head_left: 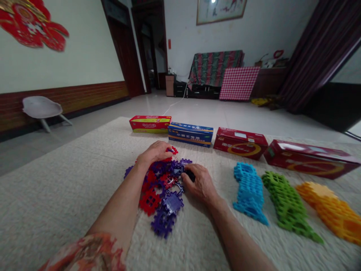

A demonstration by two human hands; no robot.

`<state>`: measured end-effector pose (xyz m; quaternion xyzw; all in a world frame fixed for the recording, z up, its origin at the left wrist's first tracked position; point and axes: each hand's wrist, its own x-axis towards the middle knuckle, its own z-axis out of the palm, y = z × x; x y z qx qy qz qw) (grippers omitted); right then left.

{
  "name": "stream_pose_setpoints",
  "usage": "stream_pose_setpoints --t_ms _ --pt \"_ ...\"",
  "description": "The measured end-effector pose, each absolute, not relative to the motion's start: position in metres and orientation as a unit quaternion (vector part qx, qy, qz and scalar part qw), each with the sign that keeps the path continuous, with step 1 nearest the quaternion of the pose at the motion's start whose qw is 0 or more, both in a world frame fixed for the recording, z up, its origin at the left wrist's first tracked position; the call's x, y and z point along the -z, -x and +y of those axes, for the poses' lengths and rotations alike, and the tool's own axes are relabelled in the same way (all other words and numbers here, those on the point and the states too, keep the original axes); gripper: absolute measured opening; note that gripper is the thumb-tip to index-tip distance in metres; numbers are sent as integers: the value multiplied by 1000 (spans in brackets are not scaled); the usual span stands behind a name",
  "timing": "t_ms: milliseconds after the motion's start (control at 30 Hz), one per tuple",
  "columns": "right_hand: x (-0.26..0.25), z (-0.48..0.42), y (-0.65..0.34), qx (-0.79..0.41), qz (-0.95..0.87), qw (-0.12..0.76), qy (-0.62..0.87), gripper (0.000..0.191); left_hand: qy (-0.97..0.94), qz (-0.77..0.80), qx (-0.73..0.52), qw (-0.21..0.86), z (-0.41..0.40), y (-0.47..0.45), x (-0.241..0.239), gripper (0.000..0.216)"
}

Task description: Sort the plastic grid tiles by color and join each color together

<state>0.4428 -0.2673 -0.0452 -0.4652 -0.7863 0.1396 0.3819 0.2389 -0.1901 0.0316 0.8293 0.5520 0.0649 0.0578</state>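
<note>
A cream woven rug [70, 180] lies on a pale tiled floor [214, 113]. Near the rug's middle is a pile of red and purple interlocking tiles [165, 192]. The left hand [153, 152] closes its fingers on a red tile [174, 150] at the pile's far side. The right hand [200, 185] rests curled on the pile's right side; its grip cannot be told. Cartons [190, 134] line the rug's far edge.

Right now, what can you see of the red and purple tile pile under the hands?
The red and purple tile pile is a loose heap of flat square grid pieces with notched edges, plastic-looking, overlapping at mixed angles on the cream rug. The left hand rests on its far edge, over a red piece; the right hand touches its right side. The blue stack lies apart.
</note>
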Motion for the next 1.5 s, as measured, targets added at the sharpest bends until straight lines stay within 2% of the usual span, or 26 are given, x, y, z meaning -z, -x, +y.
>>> stream_pose_setpoints --t_ms 200,333,500,667,867,1033,1233,1367,1500 --pt "44 -272 -442 -204 -752 470 415 18 -847 520 -94 57 -194 -251 -33 32" --pt "39 -268 -449 -151 -631 598 470 24 -869 479 -107 54 -199 -276 -22 33" --pt "34 -260 -460 -83 -567 642 508 30 -902 409 -94 96 -209 -304 -14 34" --pt "41 -256 -458 -39 -626 585 514 23 -862 488 -111 85 -202 -281 -27 38" --pt "55 -251 -453 -52 -710 461 530 26 -781 622 -30 50 -194 -227 -45 28" --pt "59 -250 -456 -65 -734 382 558 25 -754 655 13 55 -196 -220 -43 33" --pt "60 -248 -459 -64 -725 382 569 30 -747 663 24 40 -192 -223 -34 45" --pt "59 -249 -461 -44 -687 389 612 37 -742 670 11 19 -187 -219 -22 45" --pt "59 -250 -460 -43 -679 392 619 33 -730 683 -12 12 -182 -218 -13 47"
